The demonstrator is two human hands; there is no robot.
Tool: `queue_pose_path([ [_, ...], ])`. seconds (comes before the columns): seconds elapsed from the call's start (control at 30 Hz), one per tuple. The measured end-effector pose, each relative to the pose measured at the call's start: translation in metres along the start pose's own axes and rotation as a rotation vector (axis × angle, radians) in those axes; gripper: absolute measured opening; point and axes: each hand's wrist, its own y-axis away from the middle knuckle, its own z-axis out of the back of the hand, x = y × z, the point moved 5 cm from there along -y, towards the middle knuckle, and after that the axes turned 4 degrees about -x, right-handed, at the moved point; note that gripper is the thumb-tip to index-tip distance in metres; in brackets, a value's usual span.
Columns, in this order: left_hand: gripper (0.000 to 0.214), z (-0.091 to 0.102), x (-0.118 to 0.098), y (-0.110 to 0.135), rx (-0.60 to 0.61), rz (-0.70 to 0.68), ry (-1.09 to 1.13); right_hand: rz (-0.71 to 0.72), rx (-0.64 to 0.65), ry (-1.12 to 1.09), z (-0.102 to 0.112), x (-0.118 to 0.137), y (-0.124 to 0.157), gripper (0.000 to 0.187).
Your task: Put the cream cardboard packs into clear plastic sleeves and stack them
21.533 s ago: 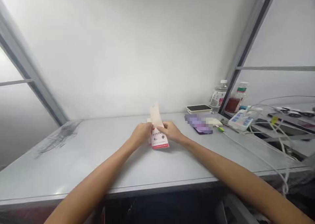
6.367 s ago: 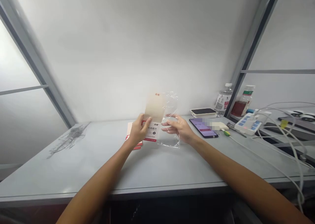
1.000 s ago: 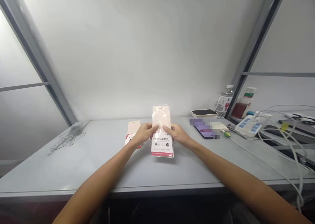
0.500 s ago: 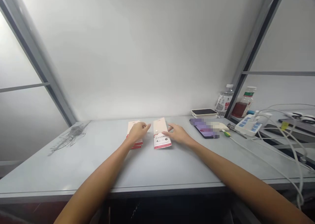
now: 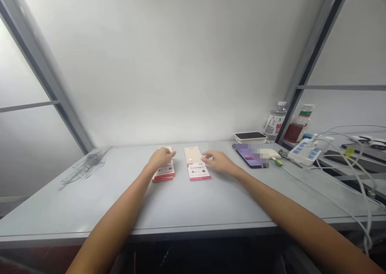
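Already flat on the grey table — a single ruler-set packet, lying lengthwise and free of any grip, just beside a small stack of matching packets. Left hand half-curled, fingers low over the far end of the stack, with no clear hold on it; whether actually touching, impossible to tell from this angle. Right hand loosely open and empty, fingertips just beside the single packet's right edge. On every packet, a peach card above a white label with a red band along the foot; anything further inside too small to make out. Well off to the right, a phone with its screen pixelated, and behind it a water bottle.
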Motion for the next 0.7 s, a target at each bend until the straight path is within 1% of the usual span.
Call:
queue_pose_path([
  [0.07,0.046,0.0,0.001,0.0,-0.005,-0.002,-0.014,0.004,-0.023,0.018,0.005,-0.002,-0.003,0.042],
  [0.13,0.046,0.002,0.004,-0.001,-0.019,0.033,-0.058,-0.016,-0.076,0.074,0.013,-0.008,-0.007,0.036],
  [0.23,0.046,0.007,0.013,-0.001,-0.009,0.119,-0.139,-0.114,-0.165,0.22,0.028,-0.023,-0.01,0.034],
  [0.3,0.048,0.01,0.018,0.0,0.005,0.159,-0.162,-0.207,-0.187,0.335,0.037,-0.036,-0.011,0.04],
  [0.4,0.052,0.015,0.024,0.001,0.015,0.212,-0.19,-0.307,-0.149,0.457,0.043,-0.051,-0.011,0.056],
  [0.53,0.051,0.015,0.029,0.002,0.07,0.277,-0.242,-0.375,-0.101,0.523,0.046,-0.062,-0.011,0.072],
  [0.6,0.05,0.015,0.031,0.001,0.07,0.288,-0.253,-0.396,-0.094,0.524,0.046,-0.066,-0.012,0.074],
  [0.7,0.049,0.015,0.033,-0.001,0.063,0.299,-0.254,-0.406,-0.063,0.485,0.046,-0.07,-0.014,0.07],
])
